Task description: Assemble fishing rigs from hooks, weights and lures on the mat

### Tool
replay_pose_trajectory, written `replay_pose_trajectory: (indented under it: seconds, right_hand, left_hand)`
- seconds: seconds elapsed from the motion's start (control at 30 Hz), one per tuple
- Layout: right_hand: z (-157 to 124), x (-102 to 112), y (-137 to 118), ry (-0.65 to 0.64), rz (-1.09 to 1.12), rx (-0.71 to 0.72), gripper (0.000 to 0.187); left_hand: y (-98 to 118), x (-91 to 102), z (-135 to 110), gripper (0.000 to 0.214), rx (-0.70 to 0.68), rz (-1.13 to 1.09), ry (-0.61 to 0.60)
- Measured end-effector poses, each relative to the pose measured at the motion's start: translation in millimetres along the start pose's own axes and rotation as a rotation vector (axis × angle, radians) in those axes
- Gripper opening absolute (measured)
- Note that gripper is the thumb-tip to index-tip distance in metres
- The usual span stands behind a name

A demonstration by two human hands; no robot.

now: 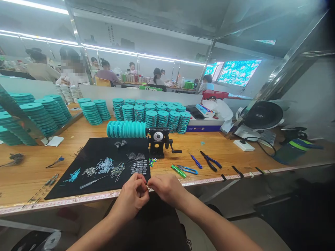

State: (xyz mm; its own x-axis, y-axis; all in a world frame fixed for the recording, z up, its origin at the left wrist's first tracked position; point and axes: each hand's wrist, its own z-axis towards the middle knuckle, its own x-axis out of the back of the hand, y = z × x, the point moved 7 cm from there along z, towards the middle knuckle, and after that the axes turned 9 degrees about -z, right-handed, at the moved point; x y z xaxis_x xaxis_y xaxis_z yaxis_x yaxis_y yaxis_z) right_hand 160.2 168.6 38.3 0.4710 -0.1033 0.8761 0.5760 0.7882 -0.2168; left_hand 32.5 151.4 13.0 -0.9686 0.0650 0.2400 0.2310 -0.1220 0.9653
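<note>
At the table's front edge, my left hand (134, 195) and my right hand (167, 188) meet with fingertips pinched close together. What they hold is too small to make out; a thin dark bit shows between the fingers. Just beyond them, rows of small grey cylinders (139, 167) lie on a black mat (95, 148). Also on the mat are metal pins (118, 170), pale translucent bits (104, 165), turquoise tubes (72, 175), a thin needle-like tool (91, 182) and fans of fine wire (136, 156).
Behind the mat stands a hand-cranked winder (158, 139) carrying turquoise spools (125, 129). Stacked turquoise discs (163, 119) line the back. To the right lie pliers (210, 161), blue snips (187, 170), a green tube (178, 171) and a blue pen-like tool (195, 160). Other people sit beyond the partition.
</note>
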Motion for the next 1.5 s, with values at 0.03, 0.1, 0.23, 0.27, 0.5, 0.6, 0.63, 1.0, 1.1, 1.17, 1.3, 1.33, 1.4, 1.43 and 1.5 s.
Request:
replay_pose_trajectory:
  seconds: [0.03, 0.1, 0.23, 0.27, 0.5, 0.6, 0.63, 1.0, 1.1, 1.17, 1.3, 1.33, 1.4, 1.43, 1.5]
  right_hand:
    - [2.4, -1.6, 0.4, -0.022, -0.001, -0.009, 0.010]
    - [7.6, -4.0, 1.2, -0.070, 0.002, -0.025, 0.010]
    - [17.4, -3.2, 6.6, -0.127, 0.032, -0.092, 0.007]
    - [19.6, -3.0, 8.0, -0.142, 0.046, -0.104, 0.006]
    - [35.2, -10.4, 20.7, -0.281, 0.186, -0.152, 0.005]
    - [41.6, -14.1, 24.5, -0.334, 0.223, -0.151, 0.007]
    - [43.3, -13.9, 24.7, -0.340, 0.225, -0.151, 0.008]
    - [-22.4, 50.7, -2.3, 0.381, 0.156, -0.512, 0.016]
    - [-54.1, 18.4, -6.1, 0.360, 0.406, -0.708, 0.017]
    - [-61.8, -14.6, -11.8, 0.278, 0.729, -0.751, 0.017]
    - [-60.4, -36.9, -18.1, 0.263, 0.930, -0.717, 0.018]
    - [-59.8, -32.0, -17.7, 0.276, 0.824, -0.696, 0.015]
    - [-58.9, -17.5, -18.9, 0.300, 0.567, -0.628, 0.015]
    - [-58.8, -11.2, -20.8, 0.300, 0.461, -0.585, 0.015]
    - [-59.2, -3.9, -24.6, 0.264, 0.326, -0.511, 0.014]
  left_hand:
    - [2.7, 0.0, -0.8, 0.017, -0.038, 0.046, 0.013]
    - [7.2, -0.8, -3.0, 0.017, -0.121, 0.137, 0.038]
    - [11.0, -3.4, -7.7, 0.017, -0.259, 0.220, 0.081]
    - [11.4, -4.4, -8.7, 0.017, -0.290, 0.224, 0.083]
    - [2.8, -12.6, -6.5, 0.021, -0.373, 0.174, -0.054]
    - [-2.7, -12.9, -5.9, 0.019, -0.348, 0.147, -0.077]
    - [-3.6, -12.6, -6.3, 0.018, -0.332, 0.135, -0.067]
    - [-15.2, -9.9, -1.9, 0.024, 0.077, -0.268, 0.034]
    - [-20.5, -15.7, -1.4, 0.035, 0.163, -0.391, 0.010]
    - [-21.4, -21.1, -3.0, 0.039, 0.196, -0.444, -0.010]
    - [-18.4, -25.5, -4.8, 0.043, 0.203, -0.480, -0.033]
    - [-17.1, -24.4, -4.6, 0.043, 0.191, -0.470, -0.029]
    - [-13.9, -20.5, -4.0, 0.038, 0.150, -0.434, -0.014]
    - [-12.3, -18.2, -4.0, 0.035, 0.129, -0.412, -0.002]
    - [-9.3, -14.4, -5.1, 0.027, 0.091, -0.365, 0.026]
